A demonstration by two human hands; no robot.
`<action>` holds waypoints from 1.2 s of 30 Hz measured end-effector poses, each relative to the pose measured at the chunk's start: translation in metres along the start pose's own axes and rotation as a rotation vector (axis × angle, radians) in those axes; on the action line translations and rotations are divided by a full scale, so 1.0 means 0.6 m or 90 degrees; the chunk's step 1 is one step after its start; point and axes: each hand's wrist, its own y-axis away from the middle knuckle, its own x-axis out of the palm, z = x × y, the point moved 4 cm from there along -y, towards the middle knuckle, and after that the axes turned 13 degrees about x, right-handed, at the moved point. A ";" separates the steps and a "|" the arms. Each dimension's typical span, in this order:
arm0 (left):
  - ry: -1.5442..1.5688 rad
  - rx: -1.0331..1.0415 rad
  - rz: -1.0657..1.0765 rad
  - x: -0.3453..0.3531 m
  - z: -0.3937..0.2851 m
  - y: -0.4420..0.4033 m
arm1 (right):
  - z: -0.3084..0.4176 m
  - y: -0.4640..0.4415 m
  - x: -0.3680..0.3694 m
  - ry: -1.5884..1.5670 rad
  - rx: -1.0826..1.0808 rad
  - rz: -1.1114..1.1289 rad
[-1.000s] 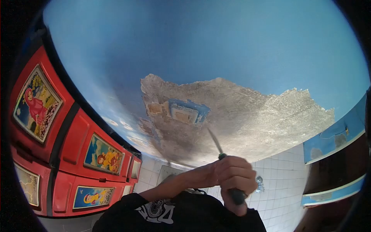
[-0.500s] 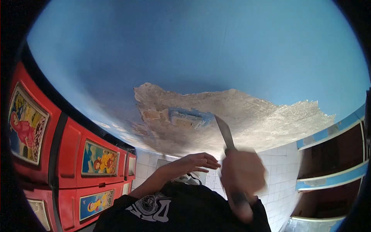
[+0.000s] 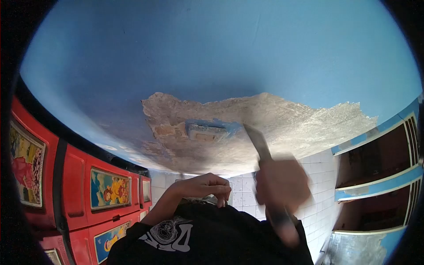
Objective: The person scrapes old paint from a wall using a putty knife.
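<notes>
A long flat metal blade, like a knife (image 3: 257,141), sticks up out of my right hand (image 3: 285,183). That hand is wrapped round it in a fist, blurred by motion, and the lower end of the handle shows dark below. The blade's tip overlaps the bare grey patch (image 3: 300,119) where blue paint is gone from the wall; whether it touches cannot be told. My left hand (image 3: 205,185) hangs in front of my chest, its fingers curled and bent down, with nothing visible in them. A small box-like recessed fitting (image 3: 207,132) sits in the bare patch, left of the blade tip.
Blue painted wall (image 3: 212,53) fills the upper view. Red cabinet doors (image 3: 79,185) with cartoon pictures stand at the left. At the right are blue-edged shelves (image 3: 375,190) with dark insides. A white tiled floor (image 3: 320,194) lies below.
My left hand has drawn back leftward, and its outstretched fingers have curled downward. My right hand, still gripping the knife, has shifted slightly right. The view has tilted a little.
</notes>
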 end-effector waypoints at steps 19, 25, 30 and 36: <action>-0.088 -0.059 -0.023 -0.025 -0.018 0.043 | 0.022 -0.048 0.038 0.062 -0.062 0.103; -0.040 0.009 0.004 -0.032 0.003 0.053 | 0.009 -0.069 0.047 0.011 -0.008 0.137; -0.048 -0.012 -0.004 -0.038 0.003 0.059 | 0.054 -0.049 0.034 0.019 -0.062 0.122; -0.054 -0.023 -0.013 -0.036 -0.005 0.064 | 0.022 -0.056 0.046 0.028 -0.062 0.149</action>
